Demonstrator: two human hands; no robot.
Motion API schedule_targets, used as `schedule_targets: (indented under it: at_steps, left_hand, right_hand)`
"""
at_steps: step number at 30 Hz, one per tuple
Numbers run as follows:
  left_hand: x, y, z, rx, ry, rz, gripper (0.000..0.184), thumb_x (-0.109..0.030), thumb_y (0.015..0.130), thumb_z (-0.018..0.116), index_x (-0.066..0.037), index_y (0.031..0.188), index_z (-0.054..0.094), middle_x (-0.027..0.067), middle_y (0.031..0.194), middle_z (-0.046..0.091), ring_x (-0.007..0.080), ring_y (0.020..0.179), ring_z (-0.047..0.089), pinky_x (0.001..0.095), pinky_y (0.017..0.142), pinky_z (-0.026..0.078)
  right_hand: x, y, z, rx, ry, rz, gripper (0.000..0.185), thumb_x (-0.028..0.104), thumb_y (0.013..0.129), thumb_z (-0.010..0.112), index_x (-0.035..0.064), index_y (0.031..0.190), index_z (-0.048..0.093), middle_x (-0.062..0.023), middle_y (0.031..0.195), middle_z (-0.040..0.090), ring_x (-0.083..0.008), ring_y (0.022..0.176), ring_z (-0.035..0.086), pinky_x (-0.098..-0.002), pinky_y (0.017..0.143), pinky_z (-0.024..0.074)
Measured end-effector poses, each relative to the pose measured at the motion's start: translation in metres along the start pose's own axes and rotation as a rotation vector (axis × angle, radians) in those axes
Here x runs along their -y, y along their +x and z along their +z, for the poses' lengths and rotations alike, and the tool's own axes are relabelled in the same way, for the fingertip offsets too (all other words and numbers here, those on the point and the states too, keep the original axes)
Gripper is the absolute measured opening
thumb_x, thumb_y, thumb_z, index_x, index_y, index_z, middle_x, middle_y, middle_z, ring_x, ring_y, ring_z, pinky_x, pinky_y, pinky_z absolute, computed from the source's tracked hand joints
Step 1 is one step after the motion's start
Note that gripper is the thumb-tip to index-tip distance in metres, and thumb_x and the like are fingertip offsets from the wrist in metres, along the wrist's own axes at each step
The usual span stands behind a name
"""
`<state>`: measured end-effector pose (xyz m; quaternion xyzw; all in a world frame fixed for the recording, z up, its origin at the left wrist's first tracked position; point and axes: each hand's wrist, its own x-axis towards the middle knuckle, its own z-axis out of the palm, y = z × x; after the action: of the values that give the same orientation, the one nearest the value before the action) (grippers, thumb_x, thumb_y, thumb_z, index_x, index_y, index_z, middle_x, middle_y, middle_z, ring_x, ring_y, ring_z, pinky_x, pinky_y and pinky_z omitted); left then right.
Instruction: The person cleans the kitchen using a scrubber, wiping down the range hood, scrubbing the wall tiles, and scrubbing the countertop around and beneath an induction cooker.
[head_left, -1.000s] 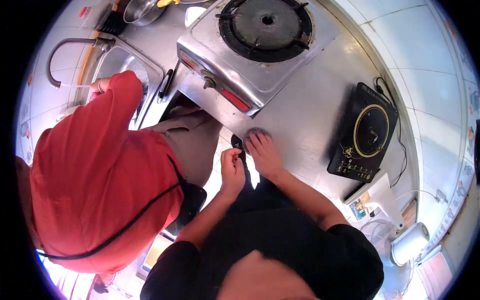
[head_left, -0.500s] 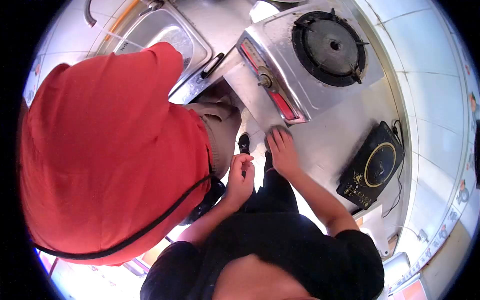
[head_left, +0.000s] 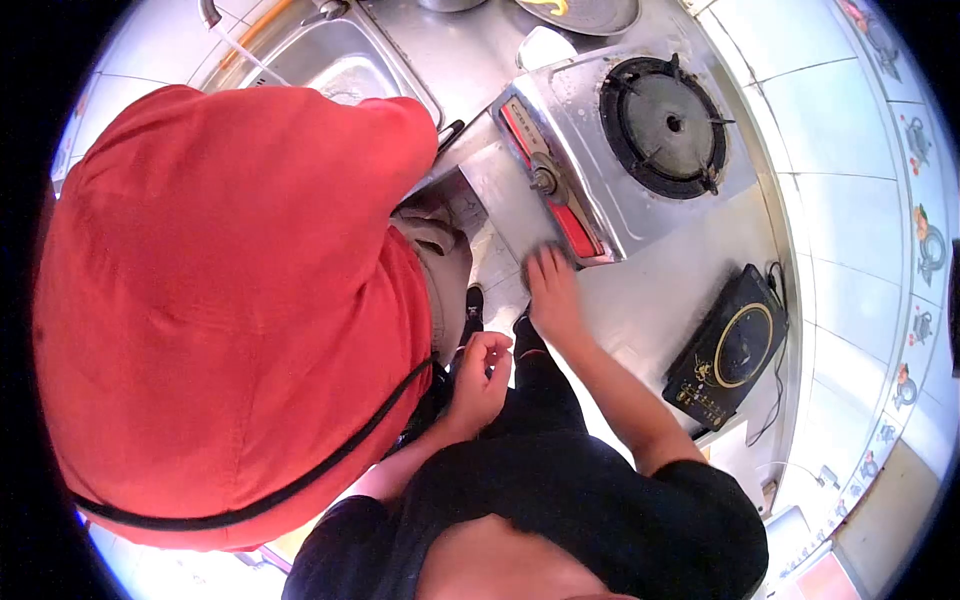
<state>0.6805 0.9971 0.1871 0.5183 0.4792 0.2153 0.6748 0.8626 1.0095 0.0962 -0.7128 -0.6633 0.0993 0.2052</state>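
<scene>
My right hand (head_left: pixel 556 303) presses a dark grey scouring pad (head_left: pixel 543 256) onto the front edge of the steel counter (head_left: pixel 640 290), just below the corner of the gas stove (head_left: pixel 578 125). The fingers cover most of the pad. My left hand (head_left: pixel 478 385) hangs in front of my body, its fingers loosely curled and the thumb apart, with nothing visible in it. It is close to the other person's red clothing (head_left: pixel 240 300) without holding it.
The person in red stands close on the left, by a sink (head_left: pixel 345 70) with running water (head_left: pixel 250 58). A black induction cooker (head_left: pixel 728 350) with a cord lies on the right. A pan (head_left: pixel 600 15) and a white object (head_left: pixel 543 48) are at the back; a tiled wall (head_left: pixel 850 230) bounds the right.
My right hand has slid slightly left with the scouring pad along the counter edge. The view has shifted, and the person in red has leaned a little to the right, over more of the sink.
</scene>
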Motion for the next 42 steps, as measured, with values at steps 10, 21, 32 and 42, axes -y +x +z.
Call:
schedule_targets:
  at_steps: [10, 21, 32, 42]
  left_hand:
    - [-0.001, -0.004, -0.007, -0.052, -0.066, -0.04, 0.016, 0.001, 0.087, 0.051, -0.003, 0.103, 0.049, 0.0032, 0.092, 0.052, 0.01, 0.085, 0.051, 0.0235, 0.078, 0.042]
    - [0.0, -0.014, -0.001, -0.095, -0.042, -0.034, 0.017, 0.0, 0.086, 0.052, -0.002, 0.103, 0.051, 0.0058, 0.092, 0.055, 0.0122, 0.083, 0.055, 0.0256, 0.076, 0.045]
    - [0.018, 0.032, 0.037, 0.071, 0.532, 0.06, 0.046, -0.003, 0.079, 0.058, 0.004, 0.121, 0.041, 0.0198, 0.119, 0.044, 0.0281, 0.105, 0.047, 0.0373, 0.089, 0.041]
    - [0.008, 0.12, 0.078, 0.108, 1.133, 0.241, 0.108, -0.037, 0.062, 0.078, 0.017, 0.134, 0.016, 0.0354, 0.142, 0.014, 0.0474, 0.135, 0.01, 0.0541, 0.11, 0.008]
  right_hand:
    - [0.0, 0.033, 0.016, -0.012, -0.024, 0.008, 0.04, 0.002, 0.078, 0.047, -0.0027, 0.117, 0.049, -0.0237, 0.13, 0.04, -0.0395, 0.122, 0.038, -0.0486, 0.103, 0.0296]
    - [0.005, 0.108, 0.031, -0.099, 0.022, -0.115, 0.037, 0.008, 0.081, 0.044, -0.0032, 0.116, 0.05, -0.0229, 0.124, 0.046, -0.0389, 0.118, 0.04, -0.0468, 0.101, 0.0321]
    - [-0.253, -0.031, -0.088, -0.362, -0.385, 0.519, 0.04, 0.002, 0.077, 0.048, -0.0077, 0.116, 0.048, -0.0288, 0.12, 0.047, -0.0417, 0.111, 0.044, -0.0492, 0.098, 0.0337]
    - [-0.287, -0.038, -0.089, -0.277, -0.43, 0.521, 0.046, 0.006, 0.079, 0.045, -0.0087, 0.123, 0.043, -0.0279, 0.128, 0.042, -0.0414, 0.123, 0.035, -0.0469, 0.107, 0.0228]
